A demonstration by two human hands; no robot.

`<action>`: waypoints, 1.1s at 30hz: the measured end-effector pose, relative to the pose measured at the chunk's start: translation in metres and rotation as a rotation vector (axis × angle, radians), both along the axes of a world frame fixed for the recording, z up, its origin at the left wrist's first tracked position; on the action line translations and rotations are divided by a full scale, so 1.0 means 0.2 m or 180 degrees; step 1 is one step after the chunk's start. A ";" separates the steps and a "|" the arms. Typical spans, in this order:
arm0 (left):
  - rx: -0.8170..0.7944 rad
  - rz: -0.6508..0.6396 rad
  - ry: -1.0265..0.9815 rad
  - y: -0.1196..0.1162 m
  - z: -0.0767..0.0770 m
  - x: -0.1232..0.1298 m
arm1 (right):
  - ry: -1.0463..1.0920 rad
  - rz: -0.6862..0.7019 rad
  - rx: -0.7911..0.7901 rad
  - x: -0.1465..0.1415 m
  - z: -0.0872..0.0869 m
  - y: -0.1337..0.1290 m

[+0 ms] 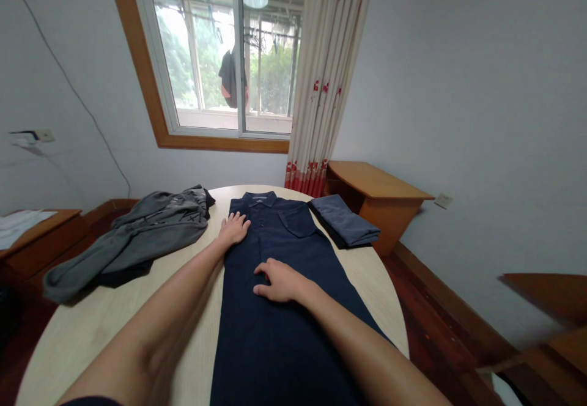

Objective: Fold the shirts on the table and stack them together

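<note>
A dark navy collared shirt (pixel 288 326) lies lengthwise on the round pale table (pixel 183 308), its collar at the far end and its lower end out of view below. Its left edge runs straight, and a sleeve lies across the chest on the right side. My left hand (pixel 234 228) lies flat with fingers spread on the shirt's upper left part, below the collar. Over the middle of the shirt is my right hand (pixel 280 280), fingers bent, thumb and forefinger apart, nothing between them. Whether it presses on the cloth I cannot tell.
Grey and black clothes (pixel 151 228) lie in a loose heap at the table's left. Folded dark blue and black clothes (pixel 343 219) sit by its right edge. Beyond stand a wooden desk (pixel 380 181), a patterned curtain (pixel 328 76) and a window (pixel 206 57).
</note>
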State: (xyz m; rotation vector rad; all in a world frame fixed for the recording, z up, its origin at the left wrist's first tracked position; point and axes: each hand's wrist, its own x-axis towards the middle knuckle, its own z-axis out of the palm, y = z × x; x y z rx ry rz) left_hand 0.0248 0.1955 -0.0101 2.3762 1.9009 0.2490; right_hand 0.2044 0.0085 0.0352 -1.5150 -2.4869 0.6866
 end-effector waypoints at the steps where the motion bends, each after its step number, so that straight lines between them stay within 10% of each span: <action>1: -0.0006 0.0025 0.0007 0.04 -0.01 0.01 | -0.0022 -0.0038 0.0007 0.00 0.00 0.01; 11: -0.0111 0.0134 0.0172 0.36 -0.04 -0.06 | -0.0055 0.0031 0.0309 -0.05 0.01 0.21; 21: -0.0077 0.0321 0.0289 0.57 -0.05 -0.18 | -0.0050 0.0304 0.0438 -0.02 -0.09 -0.01; 33: 0.0571 0.0241 0.0552 0.39 0.05 -0.09 | 0.0218 0.0506 0.0522 0.02 -0.13 0.01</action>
